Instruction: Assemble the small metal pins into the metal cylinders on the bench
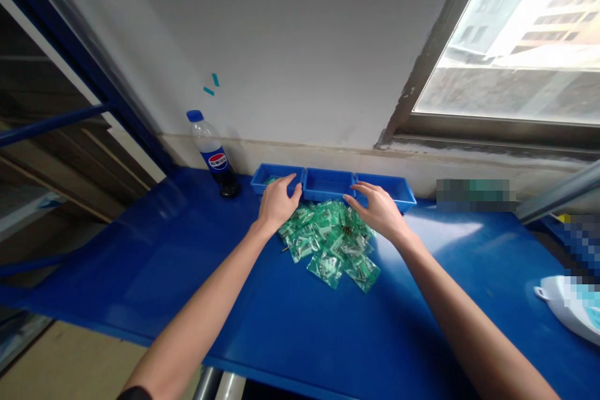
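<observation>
A pile of small green-and-clear plastic packets [328,237] with what look like screws inside lies on the blue table [290,331]. Behind the pile, three blue bins stand side by side: a left bin [257,182] with something green in it, a middle bin [329,182] and a right bin [398,190]. My left hand [279,200] is over the left bin's front edge, thumb and fingers apart. On the other side, my right hand [377,206] reaches toward the right bin, its fingers spread. Neither hand shows anything held.
A cola bottle [213,156] with a blue cap stands at the back left against the wall [290,62]. A white container [557,300] sits at the right edge. Blue metal framing [56,122] rises at the left, and a window [510,69] is at the upper right.
</observation>
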### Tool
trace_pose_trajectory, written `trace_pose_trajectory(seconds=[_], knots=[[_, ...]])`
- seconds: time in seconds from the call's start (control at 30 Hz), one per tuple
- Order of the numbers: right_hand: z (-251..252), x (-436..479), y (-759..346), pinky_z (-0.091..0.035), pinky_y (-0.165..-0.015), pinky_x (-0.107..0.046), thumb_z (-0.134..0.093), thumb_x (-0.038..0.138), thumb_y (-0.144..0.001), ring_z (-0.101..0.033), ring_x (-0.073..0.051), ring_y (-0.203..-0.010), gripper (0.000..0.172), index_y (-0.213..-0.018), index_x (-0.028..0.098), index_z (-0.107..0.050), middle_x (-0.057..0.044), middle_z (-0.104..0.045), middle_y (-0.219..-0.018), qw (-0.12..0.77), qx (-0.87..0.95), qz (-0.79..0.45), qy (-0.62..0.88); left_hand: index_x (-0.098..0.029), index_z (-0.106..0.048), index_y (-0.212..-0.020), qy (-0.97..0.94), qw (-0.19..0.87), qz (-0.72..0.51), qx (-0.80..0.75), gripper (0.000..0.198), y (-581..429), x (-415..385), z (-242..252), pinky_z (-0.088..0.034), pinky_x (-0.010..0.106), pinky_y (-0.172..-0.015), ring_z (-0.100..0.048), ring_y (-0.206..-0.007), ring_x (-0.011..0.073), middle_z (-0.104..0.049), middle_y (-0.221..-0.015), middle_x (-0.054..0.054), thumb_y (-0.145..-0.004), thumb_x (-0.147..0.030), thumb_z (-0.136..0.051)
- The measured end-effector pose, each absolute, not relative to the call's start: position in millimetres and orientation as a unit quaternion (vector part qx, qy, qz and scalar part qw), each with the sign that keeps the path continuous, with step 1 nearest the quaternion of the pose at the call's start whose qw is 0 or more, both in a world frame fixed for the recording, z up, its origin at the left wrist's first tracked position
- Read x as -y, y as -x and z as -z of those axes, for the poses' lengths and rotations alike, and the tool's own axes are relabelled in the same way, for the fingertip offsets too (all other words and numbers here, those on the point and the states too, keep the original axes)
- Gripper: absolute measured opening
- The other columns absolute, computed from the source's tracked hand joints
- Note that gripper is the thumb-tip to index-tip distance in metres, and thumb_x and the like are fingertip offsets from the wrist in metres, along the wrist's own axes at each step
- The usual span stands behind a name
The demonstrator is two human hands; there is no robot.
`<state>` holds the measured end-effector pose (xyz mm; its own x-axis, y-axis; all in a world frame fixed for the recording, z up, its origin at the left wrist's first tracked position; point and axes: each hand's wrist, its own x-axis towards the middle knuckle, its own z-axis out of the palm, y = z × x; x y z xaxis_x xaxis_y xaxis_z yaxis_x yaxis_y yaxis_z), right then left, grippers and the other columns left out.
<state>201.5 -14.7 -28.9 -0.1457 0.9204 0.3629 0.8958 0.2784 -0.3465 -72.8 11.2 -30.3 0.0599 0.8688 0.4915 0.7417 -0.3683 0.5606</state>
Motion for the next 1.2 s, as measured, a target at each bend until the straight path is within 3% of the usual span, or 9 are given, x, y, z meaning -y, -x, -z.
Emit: trace_pose_trajectory(seconds=[0.2, 0.33, 0.43, 0.5, 0.6, 0.73, 1.03, 1.2], knots=[[30, 12, -206, -0.048, -0.109, -0.045, -0.055, 0.049, -0.099, -0.062, -0.033, -0.129, 0.046, -0.127, 0.016, -0.071, -0.017, -0.068, -0.136, 0.236, 0.757, -0.026, 0.609, -0.016, -0.076, -0.123, -0.738, 0.12, -0.373, -0.549, 0.035, 58, -23, 36, -0.058, 0.039, -0.097, -0.076, -0.102, 0.0293, -0.08, -0.106, 0.011, -0.094, -0.031, -0.062], [21, 15, -208, -0.048, -0.105, -0.044, -0.058, 0.042, -0.097, -0.063, -0.032, -0.124, 0.034, -0.115, 0.018, -0.074, -0.015, -0.073, -0.125, 0.258, 0.766, 0.004, 0.589, -0.018, -0.075, -0.122, -0.752, 0.095, -0.387, -0.524, 0.032, 57, -14, 30, -0.06, 0.036, -0.092, -0.076, -0.085, 0.0221, -0.077, -0.119, 0.01, -0.094, -0.026, -0.061], [9, 24, -201, -0.05, -0.089, -0.039, -0.06, 0.034, -0.093, -0.068, -0.028, -0.1, 0.02, -0.1, 0.021, -0.074, -0.011, -0.076, -0.105, 0.265, 0.77, 0.006, 0.58, -0.019, -0.073, -0.121, -0.765, 0.081, -0.396, -0.502, 0.03, 55, 3, 23, -0.059, 0.035, -0.084, -0.07, -0.07, 0.0149, -0.073, -0.125, 0.009, -0.097, -0.026, -0.057], [0, 34, -193, -0.048, -0.071, -0.033, -0.061, 0.035, -0.092, -0.067, -0.022, -0.077, 0.015, -0.09, 0.022, -0.071, -0.006, -0.074, -0.089, 0.227, 0.783, -0.045, 0.577, -0.02, -0.073, -0.118, -0.801, 0.1, -0.378, -0.453, 0.028, 55, 14, 22, -0.058, 0.036, -0.089, -0.071, -0.086, 0.0186, -0.075, -0.119, 0.009, -0.098, -0.031, -0.058], [-7, 46, -180, -0.04, -0.059, -0.031, -0.073, 0.044, -0.083, -0.066, -0.022, -0.073, 0.024, -0.096, 0.024, -0.069, -0.005, -0.075, -0.088, 0.157, 0.807, -0.083, 0.563, -0.022, -0.071, -0.125, -0.856, 0.123, -0.323, -0.384, 0.039, 54, 25, 28, -0.051, 0.045, -0.103, -0.066, -0.113, 0.0272, -0.074, -0.121, 0.01, -0.091, -0.039, -0.07], [-2, 48, -173, -0.039, -0.058, -0.031, -0.08, 0.046, -0.077, -0.069, -0.024, -0.077, 0.043, -0.113, 0.027, -0.068, -0.005, -0.076, -0.093, 0.132, 0.805, -0.109, 0.568, -0.021, -0.068, -0.131, -0.875, 0.133, -0.295, -0.361, 0.049, 50, 29, 41, -0.05, 0.046, -0.101, -0.062, -0.116, 0.0298, -0.073, -0.123, 0.011, -0.085, -0.034, -0.079], [9, 33, -181, -0.046, -0.066, -0.031, -0.08, 0.038, -0.077, -0.07, -0.022, -0.075, 0.042, -0.115, 0.024, -0.071, -0.001, -0.075, -0.078, 0.174, 0.793, -0.199, 0.549, -0.021, -0.071, -0.121, -0.822, 0.226, -0.361, -0.379, 0.038, 34, 36, 45, -0.054, 0.039, -0.095, -0.069, -0.102, 0.0237, -0.075, -0.107, 0.007, -0.084, -0.014, -0.076], [2, 35, -178, -0.046, -0.064, -0.03, -0.081, 0.038, -0.076, -0.067, -0.019, -0.07, 0.036, -0.107, 0.022, -0.073, -0.002, -0.075, -0.083, 0.23, 0.778, -0.201, 0.548, -0.021, -0.075, -0.108, -0.736, 0.296, -0.457, -0.403, 0.022, 32, 36, 44, -0.058, 0.035, -0.089, -0.072, -0.09, 0.0198, -0.076, -0.1, 0.006, -0.086, -0.022, -0.075]])
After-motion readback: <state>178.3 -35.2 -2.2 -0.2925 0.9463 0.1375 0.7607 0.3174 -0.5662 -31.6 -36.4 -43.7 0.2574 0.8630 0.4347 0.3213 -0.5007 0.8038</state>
